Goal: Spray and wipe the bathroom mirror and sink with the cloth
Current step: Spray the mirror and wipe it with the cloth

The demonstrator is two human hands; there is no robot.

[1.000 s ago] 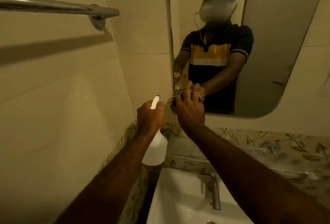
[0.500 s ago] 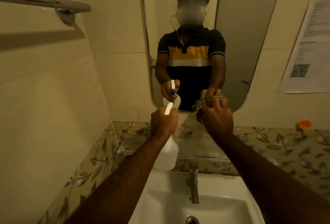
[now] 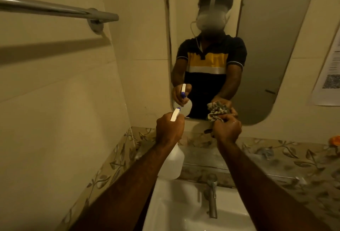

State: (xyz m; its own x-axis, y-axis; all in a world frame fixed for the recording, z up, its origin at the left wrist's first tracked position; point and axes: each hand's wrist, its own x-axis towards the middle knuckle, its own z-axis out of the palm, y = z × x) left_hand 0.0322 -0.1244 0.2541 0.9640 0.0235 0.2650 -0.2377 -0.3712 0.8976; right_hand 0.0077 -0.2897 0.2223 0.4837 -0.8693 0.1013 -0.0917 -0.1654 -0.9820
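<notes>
My left hand grips the neck of a white spray bottle, its white and blue nozzle pointing at the lower left of the mirror. My right hand is closed on a crumpled patterned cloth, pressed against the mirror's bottom edge. The mirror is tall with rounded corners and reflects a person in a dark and yellow shirt with both hands raised. Below lies the white sink with a chrome tap.
A chrome towel rail juts from the left wall at upper left. A leaf-patterned tile ledge runs behind the sink, with a small orange object at far right. A printed paper notice hangs right of the mirror.
The view has swung right then settled, bringing the mirror to centre. My right hand with the cloth has slid right along the mirror's lower edge; the bottle stays raised in my left hand.
</notes>
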